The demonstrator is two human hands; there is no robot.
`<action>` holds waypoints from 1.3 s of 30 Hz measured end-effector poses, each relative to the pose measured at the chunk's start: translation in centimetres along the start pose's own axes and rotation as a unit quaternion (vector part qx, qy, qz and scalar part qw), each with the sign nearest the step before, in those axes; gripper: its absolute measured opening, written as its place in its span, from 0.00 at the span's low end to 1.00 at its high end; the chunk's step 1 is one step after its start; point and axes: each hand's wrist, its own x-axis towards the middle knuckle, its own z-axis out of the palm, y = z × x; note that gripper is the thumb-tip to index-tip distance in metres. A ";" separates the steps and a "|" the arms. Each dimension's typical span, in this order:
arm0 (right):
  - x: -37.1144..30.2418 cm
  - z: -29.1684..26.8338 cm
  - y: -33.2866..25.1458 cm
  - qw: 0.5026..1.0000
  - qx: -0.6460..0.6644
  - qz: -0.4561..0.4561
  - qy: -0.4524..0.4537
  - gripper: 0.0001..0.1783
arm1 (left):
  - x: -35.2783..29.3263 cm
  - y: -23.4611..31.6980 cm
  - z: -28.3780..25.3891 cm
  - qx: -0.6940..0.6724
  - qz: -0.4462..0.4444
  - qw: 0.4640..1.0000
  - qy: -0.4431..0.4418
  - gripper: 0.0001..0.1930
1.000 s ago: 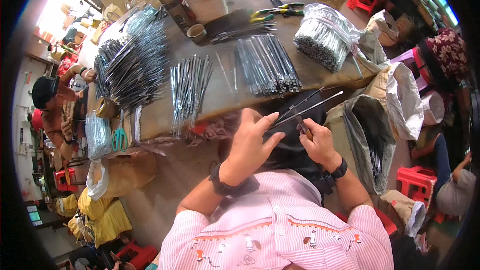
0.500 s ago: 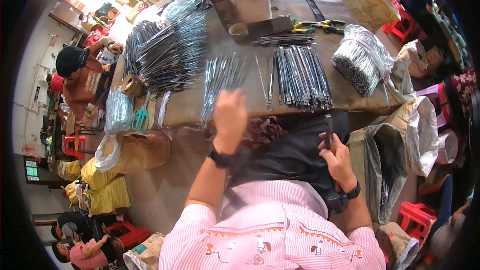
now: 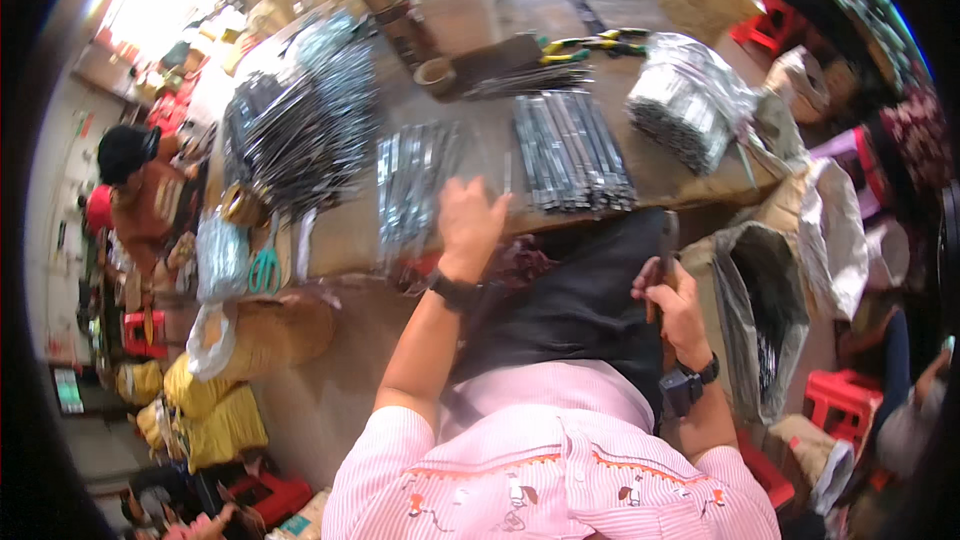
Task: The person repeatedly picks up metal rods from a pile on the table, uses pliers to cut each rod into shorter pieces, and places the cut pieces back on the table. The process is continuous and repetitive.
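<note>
My left hand (image 3: 470, 225) is over the table's near edge, thumb and fingers apart, somewhat blurred. Just past its thumb lies a single thin metal strip (image 3: 507, 172). On its left, a loose row of shiny metal strips (image 3: 405, 175) is spread on the tabletop; to its right is a denser row of strips (image 3: 575, 150). Above my lap on the right, my right hand (image 3: 676, 305) is closed round a slim dark tool (image 3: 668, 240), held upright; its exact kind is unclear.
A large heap of strips (image 3: 300, 135) covers the table's left side, with teal scissors (image 3: 264, 268) below. Behind stand a flask (image 3: 397, 20), a tape roll (image 3: 435, 75) and yellow-black pliers (image 3: 595, 45). A plastic-wrapped bundle (image 3: 685, 105) lies right. Open sacks (image 3: 765, 310) flank me.
The whole view has shifted a little. My left hand has moved rightward from the loose row toward the single strip, its thumb now spread. My right hand keeps the dark tool.
</note>
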 end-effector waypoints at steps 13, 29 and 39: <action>4.6 -7.9 2.2 0.927 0.373 -0.007 0.040 0.14 | 3.0 -1.1 1.3 -0.221 -0.035 0.969 -0.104 0.07; 13.6 -10.4 -3.6 0.967 0.059 -0.077 0.235 0.12 | 3.2 0.1 0.1 -0.558 -0.226 0.744 -0.289 0.05; 14.8 -12.0 -2.4 0.981 0.027 0.002 0.192 0.17 | 3.9 -0.6 0.3 -0.637 -0.281 0.636 -0.332 0.05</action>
